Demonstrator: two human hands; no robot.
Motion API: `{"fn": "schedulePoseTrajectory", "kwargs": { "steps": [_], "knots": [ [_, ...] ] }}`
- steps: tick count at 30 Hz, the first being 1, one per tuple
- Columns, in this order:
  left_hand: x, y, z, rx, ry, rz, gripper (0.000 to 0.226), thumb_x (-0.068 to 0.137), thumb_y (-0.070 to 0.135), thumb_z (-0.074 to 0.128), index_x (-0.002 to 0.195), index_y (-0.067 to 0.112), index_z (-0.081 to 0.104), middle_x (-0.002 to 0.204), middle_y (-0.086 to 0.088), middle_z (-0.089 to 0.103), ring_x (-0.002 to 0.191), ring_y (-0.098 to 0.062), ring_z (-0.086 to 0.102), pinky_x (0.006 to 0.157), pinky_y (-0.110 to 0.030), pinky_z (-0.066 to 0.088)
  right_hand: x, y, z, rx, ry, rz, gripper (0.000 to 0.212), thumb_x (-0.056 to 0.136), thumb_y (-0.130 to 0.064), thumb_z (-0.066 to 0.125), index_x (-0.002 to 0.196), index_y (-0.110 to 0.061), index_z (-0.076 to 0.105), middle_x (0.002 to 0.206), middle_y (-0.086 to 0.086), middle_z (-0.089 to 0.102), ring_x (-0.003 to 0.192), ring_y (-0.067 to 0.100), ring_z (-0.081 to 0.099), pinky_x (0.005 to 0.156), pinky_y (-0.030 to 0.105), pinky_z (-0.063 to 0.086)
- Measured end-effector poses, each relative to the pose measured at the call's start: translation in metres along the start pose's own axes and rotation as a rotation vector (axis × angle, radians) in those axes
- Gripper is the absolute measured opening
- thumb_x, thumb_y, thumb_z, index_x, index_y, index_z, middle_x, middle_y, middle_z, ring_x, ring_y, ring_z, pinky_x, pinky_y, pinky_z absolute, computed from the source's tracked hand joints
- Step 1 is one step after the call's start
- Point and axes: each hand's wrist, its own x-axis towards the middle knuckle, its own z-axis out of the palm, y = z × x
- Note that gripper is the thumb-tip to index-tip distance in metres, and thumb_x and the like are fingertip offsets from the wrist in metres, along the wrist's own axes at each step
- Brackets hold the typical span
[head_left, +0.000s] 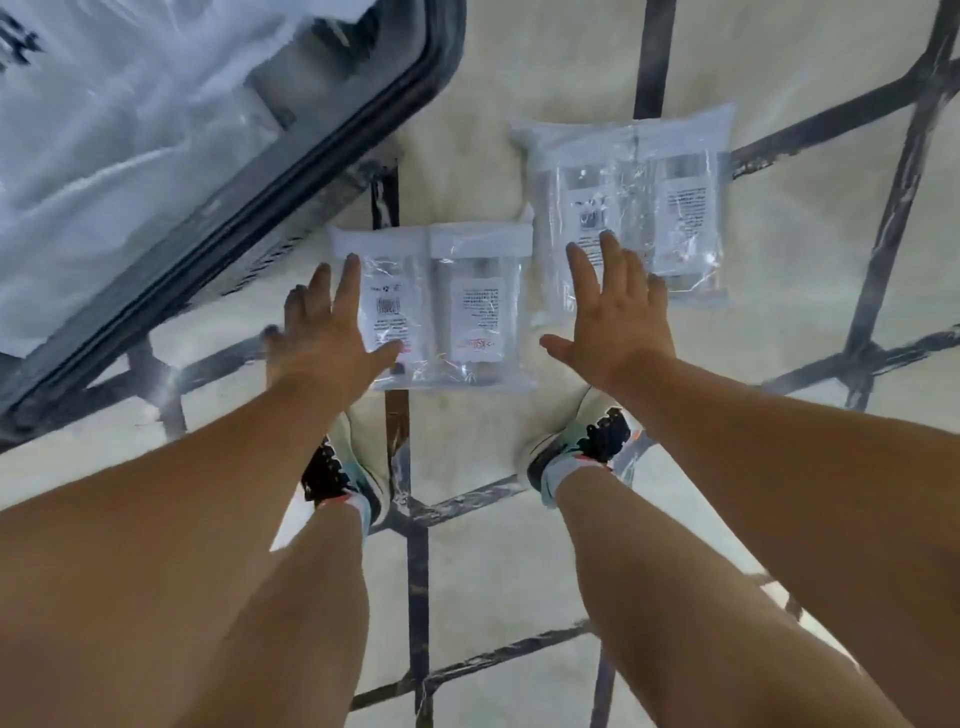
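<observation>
While both arms reach down, the pale tiled floor (519, 571) with its dark lines fills most of the view. Top left there's a big dark-rimmed bin (291, 171) stuffed with crumpled plastic (130, 130). Two clear packs lie flat on the floor, each with two labelled bottles inside. The left pack (467, 306) sits just past the feet, and the right pack (675, 208) is a bit farther out, their corners nearly meeting. Left hand (327, 332) is spread, fingers straight, over the left pack's left edge. Right hand (613, 317) is spread the same way over the right pack's near left corner. Neither grips anything, and I can't tell if they actually touch. Shoes (587, 441) stand just short of the packs.
</observation>
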Motion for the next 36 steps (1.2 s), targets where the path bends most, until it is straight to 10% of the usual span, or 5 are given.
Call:
{"fn": "schedulePoseTrajectory", "kwargs": {
  "steps": [7, 13, 24, 36],
  "knots": [
    [0.068, -0.036, 0.074, 0.053, 0.067, -0.030, 0.118, 0.078, 0.077, 0.055, 0.154, 0.021, -0.016, 0.164, -0.004, 0.000, 0.147, -0.032, 0.013, 0.104, -0.062, 0.033, 0.061, -0.055, 0.076, 0.040, -0.010, 0.114, 0.111, 0.086, -0.074, 0.050, 0.158, -0.018, -0.014, 0.166, 0.016, -0.010, 0.152, 0.040, 0.004, 0.119, 0.058, 0.015],
    [0.100, -0.024, 0.097, -0.398, -0.063, -0.189, 0.121, 0.073, 0.052, 0.079, 0.156, 0.020, -0.003, 0.152, -0.017, 0.033, 0.132, -0.043, 0.040, 0.101, -0.058, 0.042, 0.073, -0.079, 0.096, 0.194, 0.005, 0.215, 0.113, 0.083, -0.068, 0.059, 0.158, -0.010, -0.002, 0.158, 0.019, 0.019, 0.139, 0.037, 0.028, 0.113, 0.048, 0.027],
    [0.093, -0.002, 0.099, -0.715, 0.012, -0.307, 0.103, 0.064, 0.022, 0.085, 0.143, 0.018, 0.019, 0.135, -0.011, 0.044, 0.116, -0.037, 0.052, 0.095, -0.052, 0.048, 0.086, -0.094, 0.102, 0.857, -0.089, 0.394, 0.120, 0.077, -0.019, 0.079, 0.157, -0.034, -0.008, 0.138, 0.012, 0.030, 0.122, 0.033, 0.044, 0.085, 0.037, 0.045],
    [-0.111, 0.046, -0.050, -0.773, -0.051, -0.277, 0.123, 0.065, 0.030, 0.087, 0.152, 0.024, 0.000, 0.134, -0.016, 0.039, 0.117, -0.038, 0.047, 0.098, -0.054, 0.045, -0.107, -0.036, -0.068, 0.783, -0.089, 0.475, 0.119, 0.074, -0.023, 0.080, 0.153, -0.040, -0.007, 0.132, 0.012, 0.035, 0.122, 0.037, 0.043, 0.096, 0.049, 0.045]
  ]
}}
